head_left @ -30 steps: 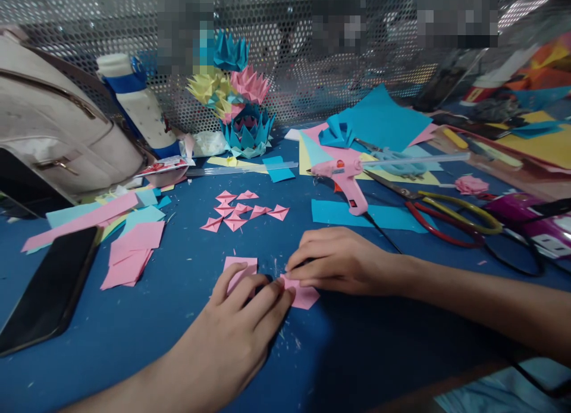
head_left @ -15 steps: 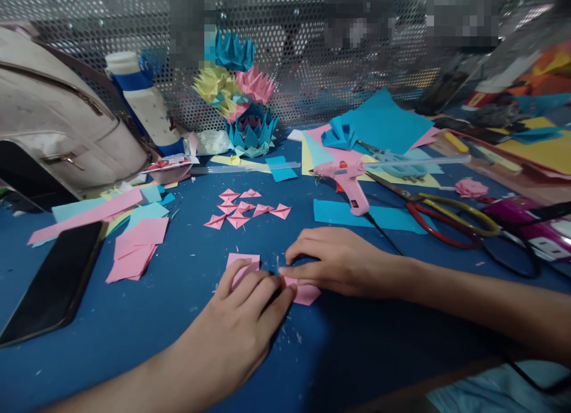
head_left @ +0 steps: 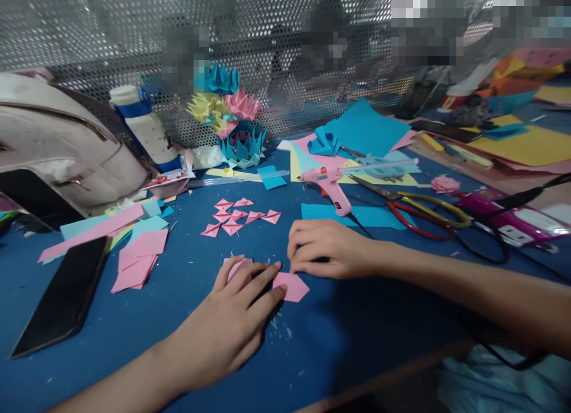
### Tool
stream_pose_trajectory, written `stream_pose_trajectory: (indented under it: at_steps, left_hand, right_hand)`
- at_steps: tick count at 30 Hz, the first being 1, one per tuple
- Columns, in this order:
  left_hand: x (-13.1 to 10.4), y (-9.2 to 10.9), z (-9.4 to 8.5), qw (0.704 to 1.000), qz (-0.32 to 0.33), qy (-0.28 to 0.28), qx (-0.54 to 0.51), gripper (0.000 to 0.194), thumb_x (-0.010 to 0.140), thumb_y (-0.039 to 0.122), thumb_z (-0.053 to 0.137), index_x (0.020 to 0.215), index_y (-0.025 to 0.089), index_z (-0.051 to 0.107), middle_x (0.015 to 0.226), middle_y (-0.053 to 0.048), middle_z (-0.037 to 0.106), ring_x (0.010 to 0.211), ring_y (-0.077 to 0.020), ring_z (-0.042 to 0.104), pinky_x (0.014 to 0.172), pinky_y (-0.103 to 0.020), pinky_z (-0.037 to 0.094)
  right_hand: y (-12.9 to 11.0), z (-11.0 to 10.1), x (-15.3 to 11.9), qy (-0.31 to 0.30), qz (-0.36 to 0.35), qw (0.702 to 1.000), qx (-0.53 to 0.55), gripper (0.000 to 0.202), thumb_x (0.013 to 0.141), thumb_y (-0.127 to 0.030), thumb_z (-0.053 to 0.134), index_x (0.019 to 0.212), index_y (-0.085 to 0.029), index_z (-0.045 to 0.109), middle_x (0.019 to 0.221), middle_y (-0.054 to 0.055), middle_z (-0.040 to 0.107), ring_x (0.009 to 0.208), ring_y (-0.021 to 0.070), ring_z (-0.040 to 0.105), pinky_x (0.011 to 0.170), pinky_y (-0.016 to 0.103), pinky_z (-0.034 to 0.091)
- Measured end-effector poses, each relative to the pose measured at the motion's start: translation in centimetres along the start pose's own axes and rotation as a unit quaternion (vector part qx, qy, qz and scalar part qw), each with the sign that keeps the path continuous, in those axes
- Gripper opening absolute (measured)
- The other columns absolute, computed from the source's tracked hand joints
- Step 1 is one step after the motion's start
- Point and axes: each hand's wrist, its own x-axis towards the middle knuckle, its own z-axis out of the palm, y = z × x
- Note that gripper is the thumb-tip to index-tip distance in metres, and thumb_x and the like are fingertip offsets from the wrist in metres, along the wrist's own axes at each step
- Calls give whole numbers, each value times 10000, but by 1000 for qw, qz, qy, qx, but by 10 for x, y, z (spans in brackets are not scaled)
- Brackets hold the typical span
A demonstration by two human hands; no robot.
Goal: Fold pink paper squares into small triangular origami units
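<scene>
A partly folded pink paper piece [head_left: 291,287], with a pointed right end, lies flat on the blue table. My left hand [head_left: 232,321] is open, palm down, its spread index finger and thumb pressing the left end of that piece. Under its other fingers is a second pink paper [head_left: 238,269], partly covered. My right hand [head_left: 328,248] is closed, with fingers curled and fingertips at the folded piece's upper edge. Beyond the hands lie several small folded pink triangles [head_left: 232,227].
Left are a phone [head_left: 62,297], pink paper squares [head_left: 136,264] and a backpack [head_left: 53,139]. Behind stand a bottle [head_left: 145,124] and paper flowers [head_left: 243,142]. A pink glue gun [head_left: 332,184] and scissors [head_left: 428,213] lie on the right, the gun's cord near my right hand.
My left fingers have spread apart, and my right fingertips have drawn back to the upper edge, uncovering more of the folded pink paper. The whole view has shifted slightly.
</scene>
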Motion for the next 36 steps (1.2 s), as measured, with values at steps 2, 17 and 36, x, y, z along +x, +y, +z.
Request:
stream_pose_trajectory:
  at_steps: [2,17,36]
  left_hand:
    - [0,-1,0,1000,6,0,-11,458,967,122,412,1417,188,472,1482,-99,494,1354,-295,401,1155,-586,204]
    - [-1,1,5,999,17,42,-4,456,956,76,418,1397,151,508,1292,-103,573,1263,-247,455,1195,-489,38]
    - [-3,2,12,999,28,46,0,458,1029,183,455,1486,161,434,1439,-57,544,1338,-215,427,1230,-429,-35]
  right_hand:
    - [-1,5,1,-8,50,999,10,208,995,-270,553,896,-159,698,849,43,670,855,165,527,751,291,401]
    - [-16,16,4,-28,169,985,6,232,928,-311,647,752,-170,591,714,-14,595,718,143,468,703,287,286]
    - [-13,8,1,-47,74,996,-7,205,979,-252,534,801,-170,596,741,2,606,716,148,457,698,298,297]
